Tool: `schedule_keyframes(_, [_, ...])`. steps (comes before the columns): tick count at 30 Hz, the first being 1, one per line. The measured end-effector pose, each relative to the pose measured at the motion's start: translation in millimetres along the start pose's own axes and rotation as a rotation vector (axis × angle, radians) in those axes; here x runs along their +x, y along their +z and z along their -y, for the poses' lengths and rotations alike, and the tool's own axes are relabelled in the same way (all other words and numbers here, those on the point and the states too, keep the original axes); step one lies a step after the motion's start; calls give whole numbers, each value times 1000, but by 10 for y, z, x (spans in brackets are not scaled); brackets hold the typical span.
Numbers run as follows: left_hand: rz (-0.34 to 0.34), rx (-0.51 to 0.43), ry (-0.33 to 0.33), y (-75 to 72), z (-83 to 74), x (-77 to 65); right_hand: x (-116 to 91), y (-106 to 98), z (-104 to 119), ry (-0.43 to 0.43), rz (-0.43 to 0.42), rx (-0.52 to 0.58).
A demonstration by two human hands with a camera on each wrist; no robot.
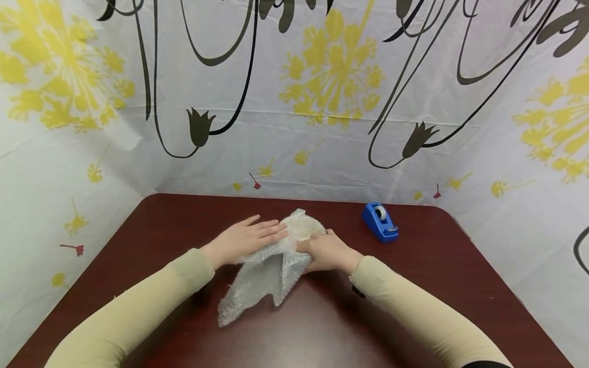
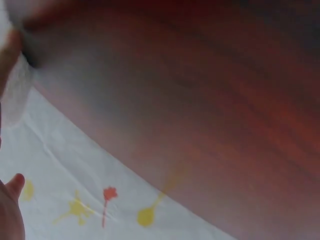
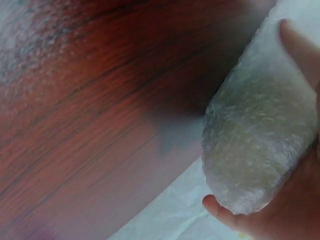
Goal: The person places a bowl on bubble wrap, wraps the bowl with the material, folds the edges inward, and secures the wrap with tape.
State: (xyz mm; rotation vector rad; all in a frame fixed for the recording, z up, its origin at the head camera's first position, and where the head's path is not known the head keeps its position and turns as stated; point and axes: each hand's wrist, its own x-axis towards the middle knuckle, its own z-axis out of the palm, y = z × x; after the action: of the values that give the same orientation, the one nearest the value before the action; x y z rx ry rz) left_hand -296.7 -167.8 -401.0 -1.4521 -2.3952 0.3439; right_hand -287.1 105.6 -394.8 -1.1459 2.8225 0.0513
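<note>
A bundle of bubble wrap [image 1: 301, 227] sits over the far middle of the table, rounded at its far end. A loose flap of the wrap [image 1: 259, 283] hangs toward the near side. My left hand [image 1: 246, 239] lies across the bundle's left side with straight fingers. From the right, my right hand [image 1: 327, 251] grips the bundle, thumb on top. The right wrist view shows the wrapped, rounded end [image 3: 255, 145] between thumb and fingers, something pale inside it. Only a sliver of wrap [image 2: 17, 92] and part of the left hand [image 2: 11, 212] show in the left wrist view.
A blue tape dispenser [image 1: 380, 222] with a roll of clear tape stands at the back right of the dark red wooden table [image 1: 184, 220]. Behind and beside the table hangs a white cloth [image 1: 257, 153] with yellow and grey flower prints.
</note>
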Motion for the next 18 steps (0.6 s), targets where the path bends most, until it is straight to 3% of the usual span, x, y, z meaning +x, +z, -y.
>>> schedule_keyframes(4, [23,-74,19,-45,-123,100,-15,-24,20,25,0,11])
schedule_keyframes(8, [-30,-179,7,-53,-211,177,-20,-32,42,60,9,33])
schedule_keyframes(12, [-110,-311,-32,-11,-239,237,-20,-28,51,84,2,21])
schedule_keyframes(18, [-146,-545,-123,76,-266,261,-30,-21,50,80,-9,-11])
